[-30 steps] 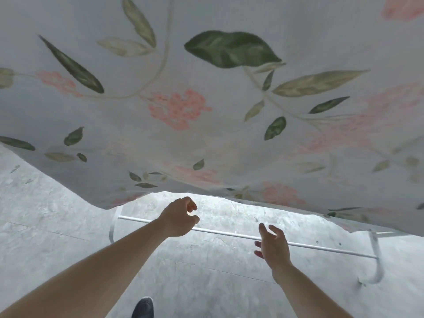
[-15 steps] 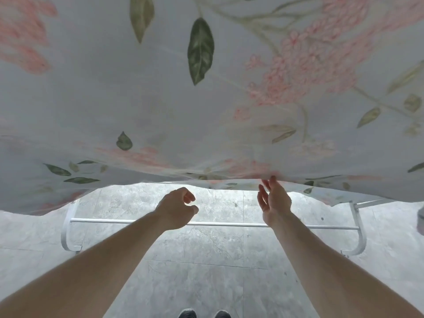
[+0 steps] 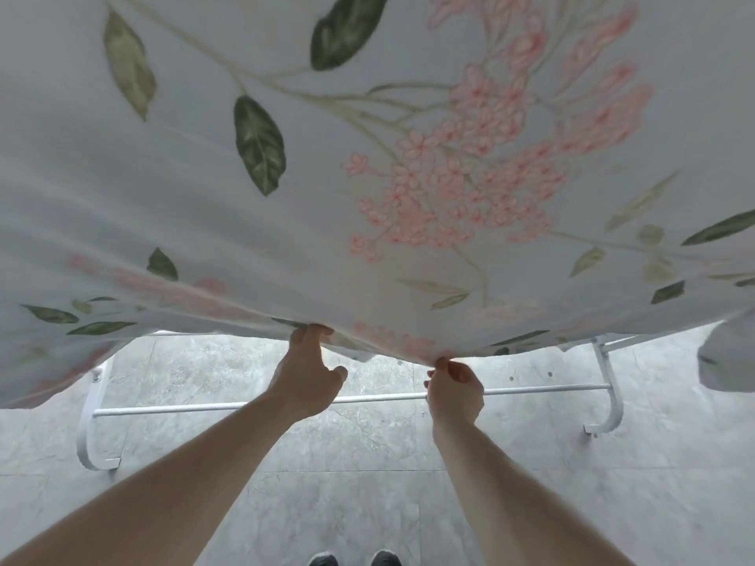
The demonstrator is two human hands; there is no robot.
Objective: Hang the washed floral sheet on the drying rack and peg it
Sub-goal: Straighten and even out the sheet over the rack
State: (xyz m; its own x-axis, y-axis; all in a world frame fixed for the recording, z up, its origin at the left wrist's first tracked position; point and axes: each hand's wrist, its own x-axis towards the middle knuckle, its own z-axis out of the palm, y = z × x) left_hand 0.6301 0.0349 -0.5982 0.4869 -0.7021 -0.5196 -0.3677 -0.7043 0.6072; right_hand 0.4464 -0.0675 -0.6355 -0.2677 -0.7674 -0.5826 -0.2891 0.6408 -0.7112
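Observation:
The floral sheet [image 3: 367,177], pale with pink blossoms and green leaves, hangs in front of me and fills the upper half of the view. Its lower hem runs across the middle. My left hand [image 3: 306,377] pinches the hem from below, fingers hooked onto the edge. A little to the right, my right hand [image 3: 455,388] pinches the same hem between thumb and fingers. Below the hem, the white drying rack [image 3: 531,389] shows its bottom rail and curved feet; its upper bars are hidden by the sheet. No pegs are visible.
Grey marbled floor tiles [image 3: 367,504] lie under the rack. The tips of my dark shoes [image 3: 355,559] show at the bottom edge. Another piece of fabric [image 3: 727,361] hangs at the far right.
Both hands rose from open and free under the sheet to its hem and closed on it. The view has shifted closer to the sheet and squarer to the rack.

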